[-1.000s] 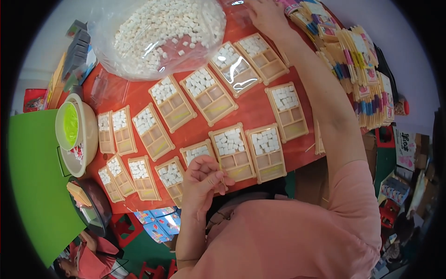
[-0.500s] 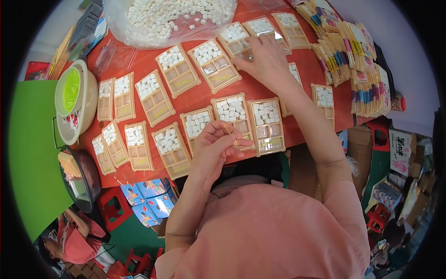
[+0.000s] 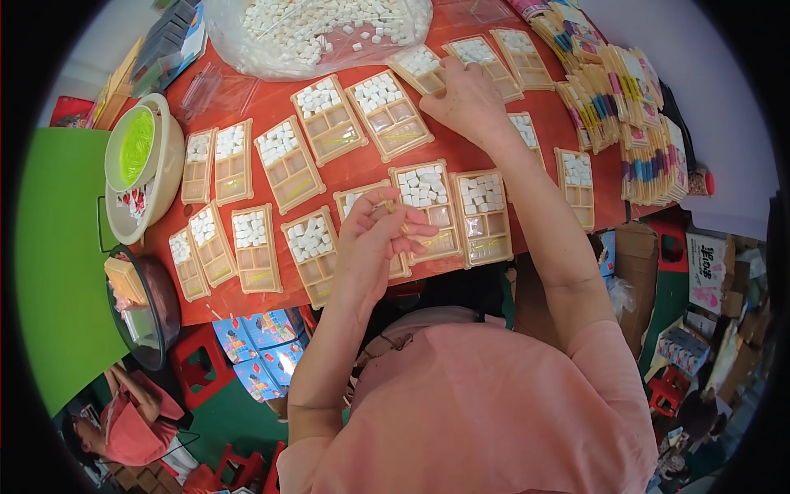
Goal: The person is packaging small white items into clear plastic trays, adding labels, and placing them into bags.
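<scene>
My left hand (image 3: 380, 237) is closed in a pinch on thin yellow strips (image 3: 403, 224), above the near row of trays. Farther off, my right hand (image 3: 471, 103) reaches over the table, its bent fingers and thumb around the near end of a beige compartment tray (image 3: 421, 72). The hand hides that end and most of the fingertips. White cube-shaped pieces fill this tray's far section. Beside it stands a similar tray (image 3: 487, 59). Under my left hand, another tray (image 3: 428, 198) has white cubes at the top and small compartments below, with thin yellow strips in the lowest one.
A large clear bag of white cubes (image 3: 321, 37) lies at the back of the red table (image 3: 346, 173). Stacked packs (image 3: 658, 156) stand at the right edge. Cream bowls (image 3: 169, 177), one with green material, sit at the left. A person (image 3: 140, 420) is at lower left.
My right hand has drawn its fingers in around the tray's near end, and that tray has turned slightly. My left hand keeps the strips. The whole view has shifted a little.
</scene>
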Tool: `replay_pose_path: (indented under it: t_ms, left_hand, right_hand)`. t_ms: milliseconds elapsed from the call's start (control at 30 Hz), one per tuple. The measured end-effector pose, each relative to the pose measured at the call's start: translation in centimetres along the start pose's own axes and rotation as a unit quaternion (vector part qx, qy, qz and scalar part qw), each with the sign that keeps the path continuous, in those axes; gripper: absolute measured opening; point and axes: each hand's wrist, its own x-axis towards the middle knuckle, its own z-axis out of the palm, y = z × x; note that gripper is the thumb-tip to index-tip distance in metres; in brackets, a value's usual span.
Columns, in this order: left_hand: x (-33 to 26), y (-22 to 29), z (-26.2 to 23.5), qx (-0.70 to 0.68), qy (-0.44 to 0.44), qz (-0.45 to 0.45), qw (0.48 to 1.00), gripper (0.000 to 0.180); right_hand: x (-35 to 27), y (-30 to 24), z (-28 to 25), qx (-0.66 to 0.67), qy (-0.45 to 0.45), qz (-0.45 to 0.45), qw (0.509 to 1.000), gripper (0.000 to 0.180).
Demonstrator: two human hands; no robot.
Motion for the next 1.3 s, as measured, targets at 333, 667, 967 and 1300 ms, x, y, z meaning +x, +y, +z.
replay_pose_path:
  t_ms: [333, 667, 967, 1300]
  left_hand:
    - [9.2, 3.4, 2.8, 0.066, -0.013, 0.004, 0.998, 0.018]
    - [12.1, 2.2, 5.2, 0.055, -0.023, -0.043, 0.997, 0.015]
    - [9.9, 1.9, 5.3, 0.05, -0.052, -0.055, 0.996, 0.022]
    - [9.9, 0.9, 5.5, 0.037, -0.04, -0.014, 0.998, 0.021]
  right_hand:
    - [-1.1, 2.3, -0.7, 0.151, -0.056, -0.018, 0.987, 0.067]
    - [-2.5, 2.6, -3.6, 0.368, -0.175, 0.029, 0.913, 0.067]
    - [-2.2, 3.2, -2.8, 0.353, -0.138, 0.013, 0.925, 0.073]
    - [-1.9, 3.4, -1.9, 0.327, -0.121, 0.011, 0.937, 0.073]
